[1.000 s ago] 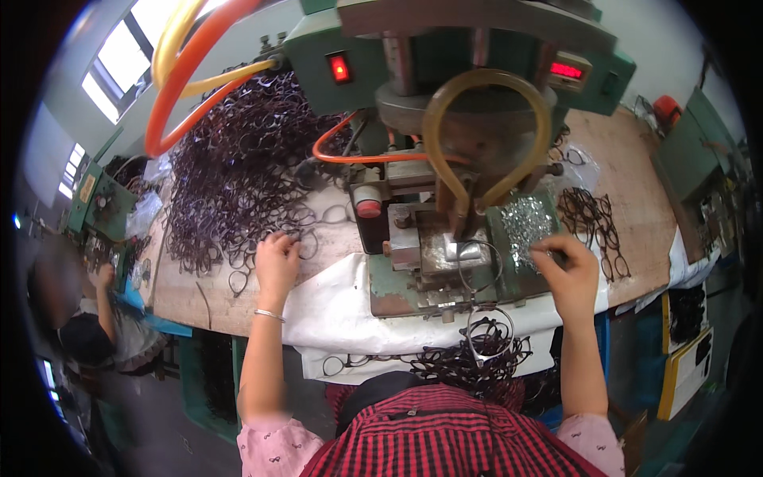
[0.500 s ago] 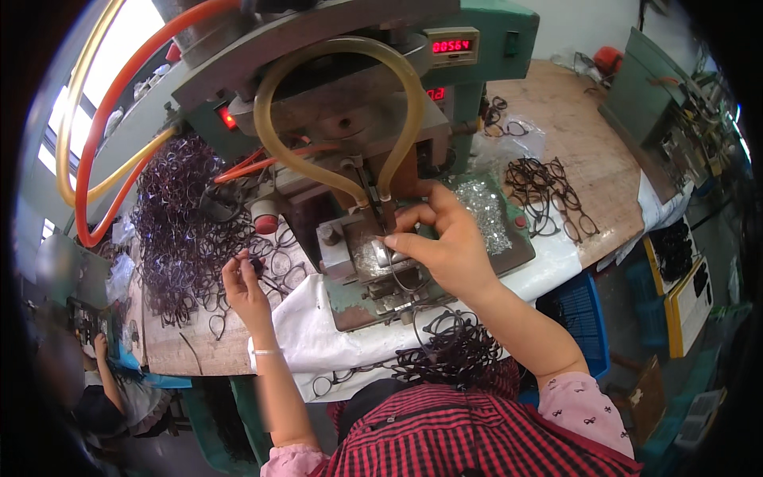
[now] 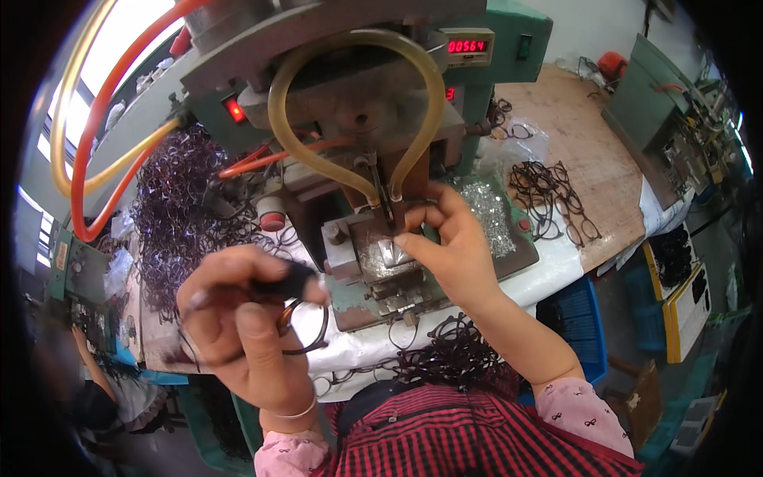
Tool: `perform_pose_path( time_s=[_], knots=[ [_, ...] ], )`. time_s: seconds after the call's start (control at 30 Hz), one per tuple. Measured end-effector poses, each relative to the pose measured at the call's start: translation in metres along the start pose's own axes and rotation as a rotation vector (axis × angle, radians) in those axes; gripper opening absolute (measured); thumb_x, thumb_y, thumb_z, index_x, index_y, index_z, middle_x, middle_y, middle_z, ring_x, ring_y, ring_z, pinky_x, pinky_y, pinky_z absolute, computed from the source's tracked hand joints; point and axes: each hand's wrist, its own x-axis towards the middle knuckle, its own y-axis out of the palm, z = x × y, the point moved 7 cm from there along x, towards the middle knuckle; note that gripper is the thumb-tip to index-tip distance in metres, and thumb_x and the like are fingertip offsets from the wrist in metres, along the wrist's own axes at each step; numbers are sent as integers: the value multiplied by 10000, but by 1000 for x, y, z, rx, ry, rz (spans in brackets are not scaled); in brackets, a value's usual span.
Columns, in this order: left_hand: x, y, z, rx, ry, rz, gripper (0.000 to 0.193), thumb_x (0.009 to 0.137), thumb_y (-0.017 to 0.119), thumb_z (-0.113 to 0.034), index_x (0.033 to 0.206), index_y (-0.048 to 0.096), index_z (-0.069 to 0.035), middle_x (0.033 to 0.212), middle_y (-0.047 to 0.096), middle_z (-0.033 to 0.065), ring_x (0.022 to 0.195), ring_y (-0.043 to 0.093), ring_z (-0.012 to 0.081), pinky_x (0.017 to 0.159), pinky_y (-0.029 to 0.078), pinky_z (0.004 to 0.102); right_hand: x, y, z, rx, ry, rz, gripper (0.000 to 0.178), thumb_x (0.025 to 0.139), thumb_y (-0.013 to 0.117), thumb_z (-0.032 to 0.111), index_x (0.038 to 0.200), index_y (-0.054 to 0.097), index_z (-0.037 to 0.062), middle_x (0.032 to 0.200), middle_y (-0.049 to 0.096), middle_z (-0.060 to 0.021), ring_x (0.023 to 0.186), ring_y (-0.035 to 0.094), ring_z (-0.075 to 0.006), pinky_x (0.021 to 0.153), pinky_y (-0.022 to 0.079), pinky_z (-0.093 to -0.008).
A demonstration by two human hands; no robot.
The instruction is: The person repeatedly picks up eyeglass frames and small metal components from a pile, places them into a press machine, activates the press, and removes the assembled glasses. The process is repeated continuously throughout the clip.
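Observation:
My left hand (image 3: 246, 334) is raised close to the camera, its fingers curled round a dark eyeglass frame (image 3: 322, 332) with one round rim showing below the fingers. A black piece (image 3: 288, 280) lies across its fingertips, too blurred to name. My right hand (image 3: 453, 250) is at the bench machine (image 3: 350, 119), thumb and forefinger pinched together beside the small silver fixture (image 3: 389, 253) under the nozzle. Whatever those fingertips hold, if anything, is hidden. Two ends of a yellowish hose (image 3: 278, 103) come down just above the fixture.
Tangled eyeglass frames (image 3: 179, 207) pile up at the left; more frames (image 3: 445, 350) lie along the front edge and others (image 3: 548, 199) at the right. Small shiny bits (image 3: 489, 215) cover the tray beside my right hand. A blue basket (image 3: 584, 318) stands below the table's right side.
My left hand has risen toward the camera and now holds an eyeglass frame. The rim that hung below the fixture no longer shows there. My right hand stays at the fixture.

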Motion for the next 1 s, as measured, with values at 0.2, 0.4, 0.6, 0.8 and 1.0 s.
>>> perform_pose_path(
  time_s=[0.2, 0.4, 0.6, 0.8, 1.0],
  knots=[
    [-3, 3, 25, 109, -215, -6, 280, 883, 577, -15, 1130, 449, -39, 896, 522, 76, 733, 478, 106, 678, 438, 215, -4, -2, -2, -111, -46, 7, 573, 822, 699, -4, 1343, 463, -29, 942, 647, -65, 932, 618, -122, 877, 477, -268],
    [3, 3, -1, -175, -98, -177, 248, 1042, 413, -286, 1034, 369, -42, 966, 545, 191, 665, 604, 220, 549, 542, 292, -11, -2, -12, -26, -99, -128, 545, 837, 691, -8, 1324, 450, -52, 926, 645, -53, 930, 605, -116, 886, 467, -265],
    [19, 11, 9, -151, -11, 68, 216, 968, 486, -59, 1178, 455, -18, 1037, 498, 114, 843, 510, 111, 721, 483, 192, -19, -3, -20, 342, 46, -176, 547, 853, 651, -40, 1345, 413, -54, 948, 657, -54, 927, 603, -121, 892, 461, -267],
    [2, 3, 13, -439, -159, 155, 164, 1022, 448, -206, 1060, 446, -46, 1080, 495, 171, 954, 566, 231, 875, 495, 329, -15, -48, -36, 697, 324, -320, 327, 841, 653, 0, 1159, 578, -18, 988, 662, -160, 995, 607, -281, 974, 454, -387],
    [-85, 6, 77, -585, -923, 412, 211, 970, 580, -138, 909, 384, -89, 754, 491, 60, 630, 452, 144, 598, 403, 269, -28, -134, -24, -358, 57, -517, 173, 854, 706, 49, 1012, 736, -13, 991, 731, -87, 915, 650, -136, 869, 483, -246]
  ],
)
